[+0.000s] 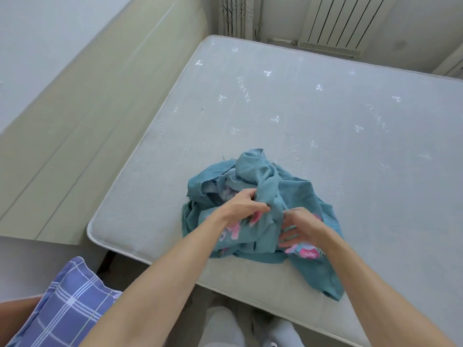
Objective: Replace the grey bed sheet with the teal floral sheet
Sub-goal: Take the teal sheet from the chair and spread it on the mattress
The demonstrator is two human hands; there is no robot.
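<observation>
- Teal floral sheet [273, 196]: lying bunched in a loose heap on the near part of the bare mattress, close to its near-left corner; plain teal folds are rising at the far side of the heap, pink flower print is showing on the near side, and one tail of cloth is trailing over the mattress's near edge to the right.
- Left hand [244, 200]: reaching in from lower left, fingers curling round a raised fold at the middle of the heap and pinching it.
- Right hand [299, 227]: resting on the right side of the heap just beside the left hand, fingers bending inward against the cloth; whether they are actually clasping a fold cannot be told from this view.
- Mattress [325, 116]: lying uncovered, pale grey quilted surface with small white woven motifs and faint lettering, white piping running round its rounded edge.
- Headboard [95, 116]: pale, panelled, standing along the mattress's left side.
- Radiator [343, 21]: white, standing against the far wall beyond the mattress.
- Curtain [236, 16]: pale, hanging in the far corner left of the radiator.
- Plaid pillow [65, 304]: blue with white checks, sitting at lower left, apart from the mattress.
- Person's legs [223, 326]: in light grey, showing below the mattress's near edge.
</observation>
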